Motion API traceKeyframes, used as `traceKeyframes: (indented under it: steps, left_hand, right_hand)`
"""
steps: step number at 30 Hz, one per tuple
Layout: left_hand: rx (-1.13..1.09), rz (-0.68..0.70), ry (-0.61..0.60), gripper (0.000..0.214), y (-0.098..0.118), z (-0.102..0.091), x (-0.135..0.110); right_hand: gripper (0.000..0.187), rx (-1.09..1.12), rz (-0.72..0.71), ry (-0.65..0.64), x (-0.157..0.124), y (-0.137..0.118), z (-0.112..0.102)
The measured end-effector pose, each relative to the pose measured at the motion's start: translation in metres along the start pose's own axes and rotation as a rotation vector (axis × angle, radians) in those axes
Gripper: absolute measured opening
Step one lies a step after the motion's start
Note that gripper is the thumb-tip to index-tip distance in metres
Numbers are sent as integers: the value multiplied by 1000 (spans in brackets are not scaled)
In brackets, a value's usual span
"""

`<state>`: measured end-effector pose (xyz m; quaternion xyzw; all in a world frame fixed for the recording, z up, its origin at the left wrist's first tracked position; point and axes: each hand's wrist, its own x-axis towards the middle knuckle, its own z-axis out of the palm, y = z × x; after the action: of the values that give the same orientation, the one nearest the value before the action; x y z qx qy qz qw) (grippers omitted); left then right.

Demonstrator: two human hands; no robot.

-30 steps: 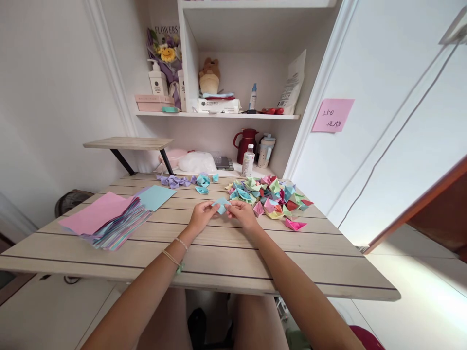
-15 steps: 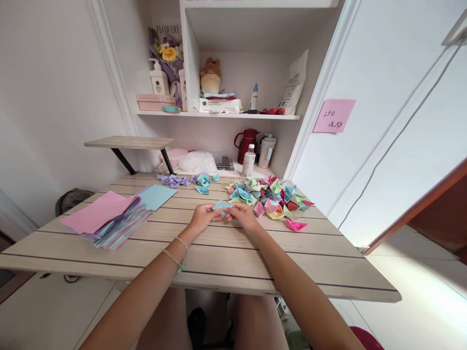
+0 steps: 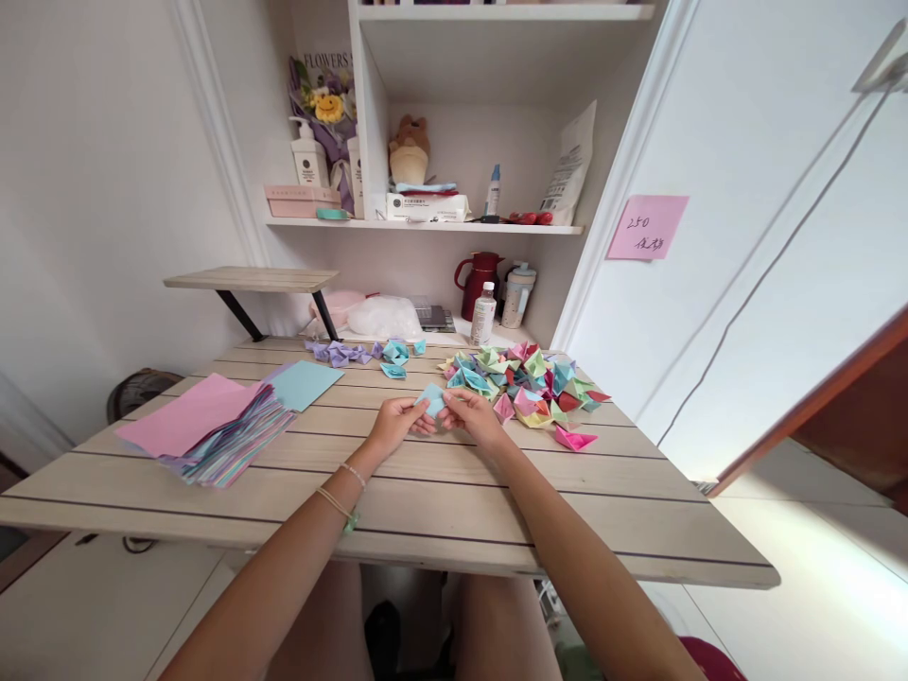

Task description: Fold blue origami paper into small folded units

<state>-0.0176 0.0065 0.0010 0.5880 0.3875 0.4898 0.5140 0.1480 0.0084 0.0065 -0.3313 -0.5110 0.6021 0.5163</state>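
Paper point(image 3: 429, 399), light blue, part-folded: I am pinching it between left hand point(image 3: 394, 423) and right hand point(image 3: 474, 416), low over the table point(image 3: 454, 492), beside the pile point(image 3: 529, 383). Lying edge-on half a second ago, it is now turning face-up; the folding seems midway.

On my left, a fanned stack of coloured paper sheets point(image 3: 213, 430) lies on the desk point(image 3: 440, 501), pink on top. Far right of me, a heap of folded paper pieces point(image 3: 529, 383) in many colours. At the back edge, purple folded pieces point(image 3: 340, 353). Behind them stand a red jug point(image 3: 480, 280) and a water bottle point(image 3: 483, 314), just beside each other. A pink sticky note point(image 3: 645, 226) is on the wall.
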Motion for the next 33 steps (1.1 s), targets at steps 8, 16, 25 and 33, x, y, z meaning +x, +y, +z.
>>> traceKeyframes:
  steps: [8,16,25,33]
  left_hand:
    - [-154,2,134,43,0,-3,2]
    - [-240,25,122,31,-1,1,1]
    - [-249,-20,151,34,-6,0,3]
    - [-247,-54,110,35,-10,-1,3]
  right_hand:
    - [30,34,-54,5,1,-2,-4]
    - [30,-39,-101,78,4,8,-5]
    - [32,-33,-62,146,6,11,-3]
    - [37,-3,-26,176,6,16,-5]
